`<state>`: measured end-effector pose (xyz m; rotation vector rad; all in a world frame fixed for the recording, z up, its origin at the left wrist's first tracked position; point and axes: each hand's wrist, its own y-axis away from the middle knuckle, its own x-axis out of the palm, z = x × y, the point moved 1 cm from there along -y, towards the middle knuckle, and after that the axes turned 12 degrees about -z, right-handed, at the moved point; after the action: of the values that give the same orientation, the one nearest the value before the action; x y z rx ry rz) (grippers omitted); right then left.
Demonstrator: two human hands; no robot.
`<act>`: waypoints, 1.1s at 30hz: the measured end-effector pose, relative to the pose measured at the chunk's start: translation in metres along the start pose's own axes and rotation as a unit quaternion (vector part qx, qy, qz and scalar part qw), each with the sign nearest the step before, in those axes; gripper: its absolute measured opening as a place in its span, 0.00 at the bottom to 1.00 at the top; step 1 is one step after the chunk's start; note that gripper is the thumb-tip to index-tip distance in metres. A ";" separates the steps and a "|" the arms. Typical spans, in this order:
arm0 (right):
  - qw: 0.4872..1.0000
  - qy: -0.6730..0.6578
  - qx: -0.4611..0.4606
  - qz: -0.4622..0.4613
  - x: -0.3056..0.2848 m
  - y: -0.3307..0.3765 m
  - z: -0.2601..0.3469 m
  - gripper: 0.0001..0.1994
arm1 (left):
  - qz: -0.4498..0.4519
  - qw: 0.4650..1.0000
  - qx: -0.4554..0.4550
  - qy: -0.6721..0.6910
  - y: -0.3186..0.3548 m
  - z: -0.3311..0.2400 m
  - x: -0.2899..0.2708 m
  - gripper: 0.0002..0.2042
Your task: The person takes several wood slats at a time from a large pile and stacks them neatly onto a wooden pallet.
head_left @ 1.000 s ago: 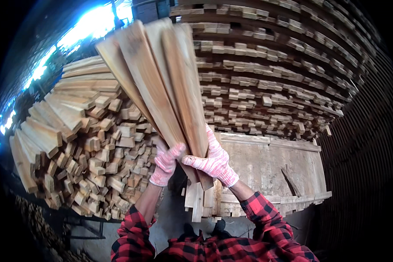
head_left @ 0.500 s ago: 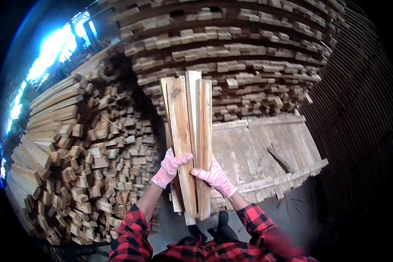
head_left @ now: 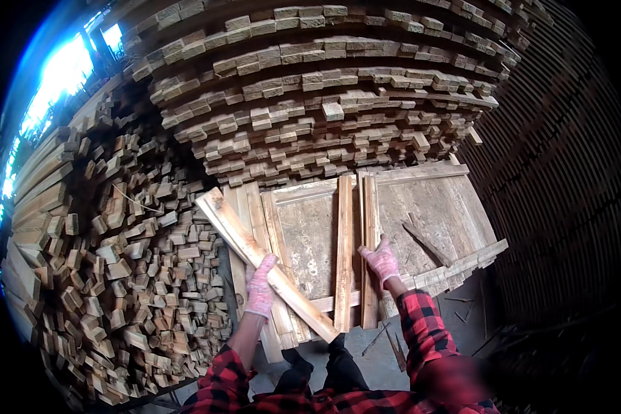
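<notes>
In my left hand (head_left: pixel 261 286), gloved in pink and white, a light wooden board (head_left: pixel 283 284) is gripped near its middle. It slants from upper left to lower right, and at least one more board seems to lie along it. My right hand (head_left: pixel 381 260), in a matching glove, is closed around the right edge of an upright-lying wooden plank (head_left: pixel 370 221) on the low wooden platform (head_left: pixel 307 241). Just left of that plank lies a separate wooden slat (head_left: pixel 343 241). More boards (head_left: pixel 255 221) rest on the platform's left side, partly under the slanted board.
A high stack of layered lumber (head_left: pixel 283 83) rises behind the platform. To the left stands a large pile of cut wood (head_left: pixel 138 276), ends outward. A dark loose strip (head_left: pixel 426 243) lies on the platform's right part. Wood scraps (head_left: pixel 396 350) lie on the grey floor.
The bundle between my hands has been split. My left hand has tilted its board to the left, my right hand has moved right, and boards now lie on the platform between them.
</notes>
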<state>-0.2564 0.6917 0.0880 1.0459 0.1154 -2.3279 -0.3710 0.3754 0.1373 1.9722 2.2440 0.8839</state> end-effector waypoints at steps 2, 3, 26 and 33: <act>0.999 0.003 -0.034 -0.032 0.014 0.008 0.002 0.50 | 0.010 1.000 0.000 0.003 -0.001 -0.008 -0.013 0.25; 0.997 -0.015 -0.061 -0.046 0.013 0.008 -0.001 0.49 | 0.016 1.000 -0.022 0.009 -0.001 -0.005 -0.011 0.24; 0.978 -0.021 -0.208 -0.019 0.038 0.102 0.082 0.33 | 0.035 0.984 -0.173 0.012 -0.022 -0.031 -0.055 0.25; 0.950 0.060 -0.307 -0.002 0.131 0.131 0.156 0.19 | 0.015 0.979 -0.204 -0.020 -0.051 -0.015 -0.074 0.21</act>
<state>-0.3574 0.4749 0.1223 0.8525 0.8311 -2.0137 -0.4083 0.2996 0.1025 1.8162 1.8285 1.1843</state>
